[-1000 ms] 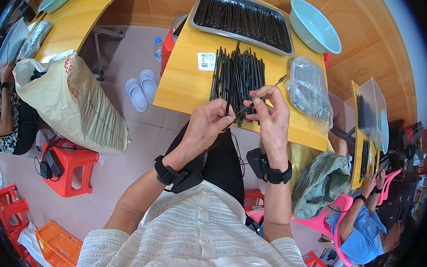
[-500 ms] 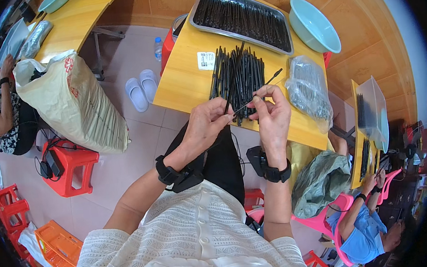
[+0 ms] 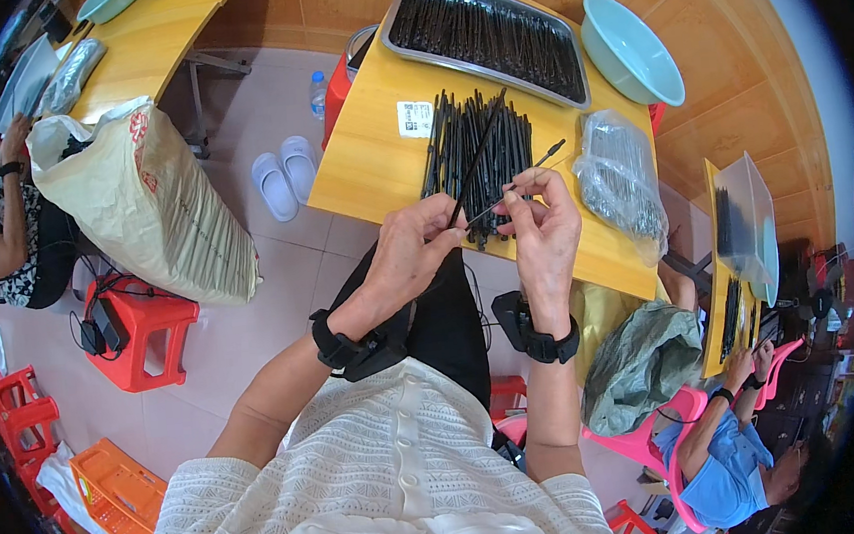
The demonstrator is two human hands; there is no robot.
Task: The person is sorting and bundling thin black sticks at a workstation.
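My left hand pinches a long thin black tube that slants up and away over the pile. In my right hand, thumb and fingers close on a thin rod with a thicker black end pointing up and right. The rod's other end reaches the fingertips of my left hand; whether it touches the tube or enters it, I cannot tell. Just beyond both hands, a pile of similar black tubes lies on the yellow table.
A metal tray full of dark rods lies at the table's far side, beside a light-blue basin. A clear plastic bag of rods rests at right. Left are a large sack and a red stool. Two other people sit nearby.
The upper end of the black tube in my left hand has swung a little to the right. Both hands stay almost in place, still closed on their pieces.
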